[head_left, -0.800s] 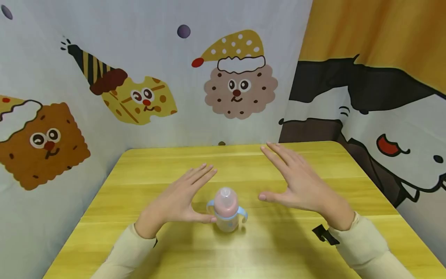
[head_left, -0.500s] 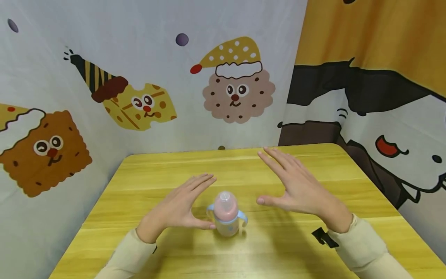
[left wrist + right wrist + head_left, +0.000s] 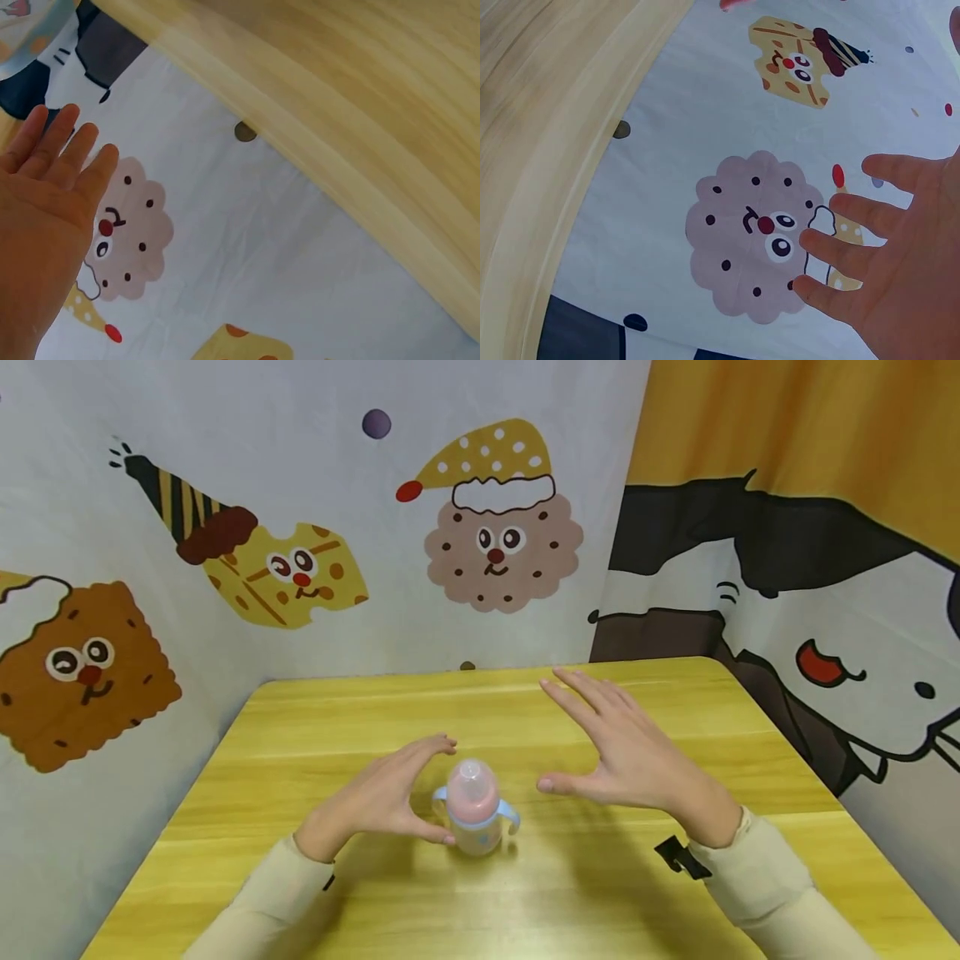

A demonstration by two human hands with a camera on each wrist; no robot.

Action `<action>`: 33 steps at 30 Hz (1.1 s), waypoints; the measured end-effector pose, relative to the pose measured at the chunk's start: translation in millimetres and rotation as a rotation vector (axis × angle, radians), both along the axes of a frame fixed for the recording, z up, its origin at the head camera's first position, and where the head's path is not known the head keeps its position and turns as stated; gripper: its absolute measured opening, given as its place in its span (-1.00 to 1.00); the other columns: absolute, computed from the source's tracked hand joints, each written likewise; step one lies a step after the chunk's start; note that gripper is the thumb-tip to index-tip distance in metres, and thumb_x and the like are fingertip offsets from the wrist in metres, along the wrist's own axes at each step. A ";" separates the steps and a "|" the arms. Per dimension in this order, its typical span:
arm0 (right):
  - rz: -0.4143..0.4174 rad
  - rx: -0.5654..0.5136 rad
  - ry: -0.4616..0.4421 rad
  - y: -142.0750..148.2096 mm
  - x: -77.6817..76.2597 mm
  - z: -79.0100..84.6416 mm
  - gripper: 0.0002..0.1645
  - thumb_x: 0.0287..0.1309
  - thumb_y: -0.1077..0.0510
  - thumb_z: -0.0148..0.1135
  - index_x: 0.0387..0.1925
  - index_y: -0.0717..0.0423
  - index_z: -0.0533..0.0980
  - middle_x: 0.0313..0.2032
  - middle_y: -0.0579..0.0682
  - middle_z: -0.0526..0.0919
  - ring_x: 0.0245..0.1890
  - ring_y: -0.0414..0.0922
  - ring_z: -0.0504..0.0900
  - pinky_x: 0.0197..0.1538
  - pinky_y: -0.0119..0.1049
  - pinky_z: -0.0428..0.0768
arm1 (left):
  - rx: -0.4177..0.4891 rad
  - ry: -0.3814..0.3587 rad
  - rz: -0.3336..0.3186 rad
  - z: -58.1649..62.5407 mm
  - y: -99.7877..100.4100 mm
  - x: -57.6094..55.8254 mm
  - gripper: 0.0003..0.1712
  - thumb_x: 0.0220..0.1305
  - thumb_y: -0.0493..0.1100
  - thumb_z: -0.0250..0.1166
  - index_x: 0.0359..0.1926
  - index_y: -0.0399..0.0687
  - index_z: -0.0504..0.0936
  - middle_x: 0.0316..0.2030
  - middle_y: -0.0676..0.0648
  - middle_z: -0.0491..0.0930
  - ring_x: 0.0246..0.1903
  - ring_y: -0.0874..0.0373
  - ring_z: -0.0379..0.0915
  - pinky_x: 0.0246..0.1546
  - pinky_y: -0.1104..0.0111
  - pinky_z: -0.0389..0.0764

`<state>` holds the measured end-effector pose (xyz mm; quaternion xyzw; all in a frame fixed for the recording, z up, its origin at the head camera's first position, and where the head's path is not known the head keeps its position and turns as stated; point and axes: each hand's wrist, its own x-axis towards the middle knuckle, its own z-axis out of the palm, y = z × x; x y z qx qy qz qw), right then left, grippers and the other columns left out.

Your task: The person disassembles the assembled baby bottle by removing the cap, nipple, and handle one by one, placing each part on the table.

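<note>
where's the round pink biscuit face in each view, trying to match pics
Head: biscuit face upper middle, above the bottle.
Left wrist: biscuit face toward the left edge, partly behind the left hand.
Right wrist: biscuit face near centre, left of the right hand.
Shared landmark: the brown dot at the far edge of the table.

Head view plus two wrist views, backdrop (image 3: 315, 410) faced by all.
Table (image 3: 510, 910) viewed widest from head, forward and down. Left hand (image 3: 378, 795) and right hand (image 3: 633, 756) caught close up by own wrist cameras, both tilted, aimed past at backdrop. Cookie print (image 3: 521, 575) and table's far edge shared by all three.
</note>
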<state>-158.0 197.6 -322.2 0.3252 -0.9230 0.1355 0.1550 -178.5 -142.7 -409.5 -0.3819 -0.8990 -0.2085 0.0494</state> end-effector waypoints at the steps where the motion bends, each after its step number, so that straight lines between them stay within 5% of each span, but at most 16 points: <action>1: -0.001 -0.001 0.001 0.6 -0.3 0.8 0.29 -0.15 -0.61 0.22 0.52 -0.32 -0.09 0.53 -0.16 -0.08 0.49 0.00 0.02 0.41 0.22 0.04 | -0.003 -0.006 0.000 -0.3 0.4 -1.5 0.34 -0.37 0.68 0.32 0.42 0.16 0.19 0.38 0.08 0.27 0.37 0.12 0.19 0.22 0.07 0.43; 11: 0.001 -0.011 -0.004 3.6 1.1 3.3 0.29 -0.16 -0.61 0.23 0.52 -0.35 -0.09 0.52 -0.19 -0.10 0.49 0.00 0.04 0.41 0.22 0.04 | -0.025 -0.121 -0.065 -8.5 8.0 -10.0 0.34 -0.38 0.65 0.36 0.42 0.16 0.17 0.32 0.09 0.35 0.24 0.07 0.39 0.17 0.13 0.47; 19: 0.016 -0.018 -0.011 -1.6 0.6 4.6 0.28 -0.17 -0.64 0.20 0.52 -0.34 -0.06 0.52 -0.19 -0.08 0.47 0.00 0.07 0.43 0.19 0.01 | 0.060 -0.250 -0.165 -16.1 12.5 -12.6 0.22 -0.34 0.50 0.49 0.37 0.21 0.23 0.23 0.20 0.38 0.22 0.27 0.35 0.22 0.19 0.43; 33: 0.003 -0.047 -0.016 3.4 0.0 4.6 0.26 -0.16 -0.61 0.24 0.51 -0.34 -0.05 0.52 -0.19 -0.08 0.46 -0.01 0.11 0.45 0.16 -0.03 | 0.171 -0.394 -0.335 -28.4 29.3 -23.9 0.00 -0.26 0.26 0.60 0.24 0.22 0.35 0.10 0.22 0.51 0.12 0.30 0.46 0.17 0.31 0.48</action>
